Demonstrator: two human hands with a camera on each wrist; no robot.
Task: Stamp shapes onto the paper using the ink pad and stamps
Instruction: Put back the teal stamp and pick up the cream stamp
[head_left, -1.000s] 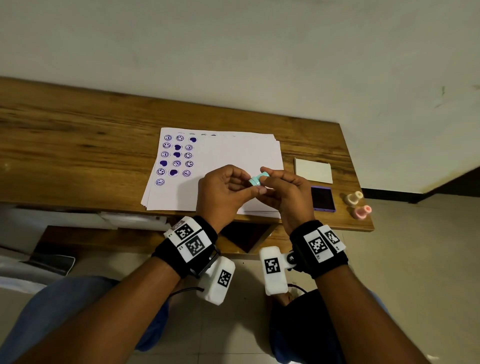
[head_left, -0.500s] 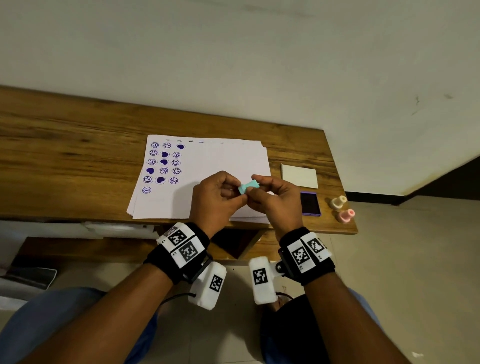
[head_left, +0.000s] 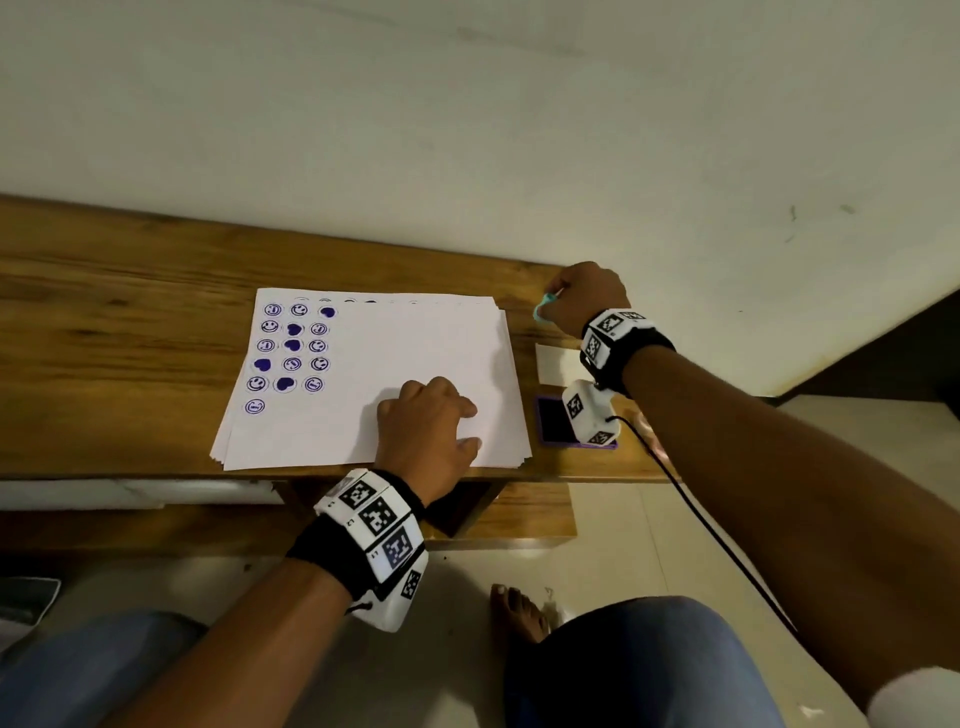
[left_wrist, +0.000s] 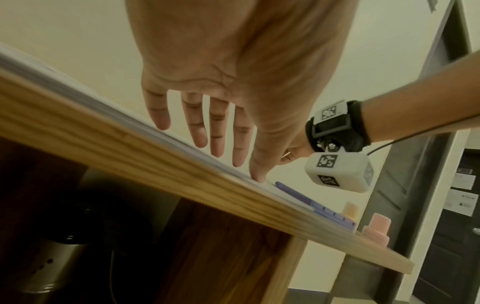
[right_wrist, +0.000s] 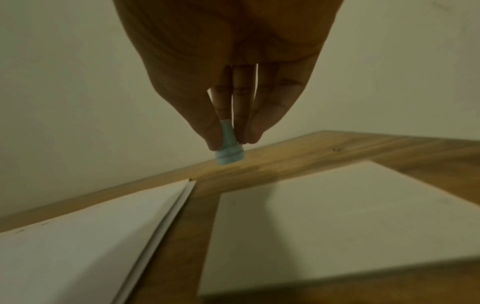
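Observation:
A stack of white paper (head_left: 405, 364) lies on the wooden table (head_left: 130, 322), with purple smiley and heart prints (head_left: 291, 353) in its left part. My left hand (head_left: 431, 421) rests on the sheet near its front edge, fingers straight (left_wrist: 200, 131) and holding nothing. My right hand (head_left: 550, 306) pinches a small teal stamp (head_left: 541, 310) between thumb and fingers, just past the paper's far right corner. In the right wrist view the teal stamp (right_wrist: 230, 152) points base down, close above the bare wood. The purple ink pad (head_left: 553, 423) lies open right of the paper.
A white rectangular lid (head_left: 556, 364) lies behind the ink pad, under my right wrist. An orange stamp (left_wrist: 350, 209) and a pink stamp (left_wrist: 376, 228) stand right of the ink pad (left_wrist: 324, 207). The wall runs close behind the table.
Both hands held the teal stamp together over the paper's front edge. Now the left hand has let go and lies on the paper; the right hand carried the stamp far right and back.

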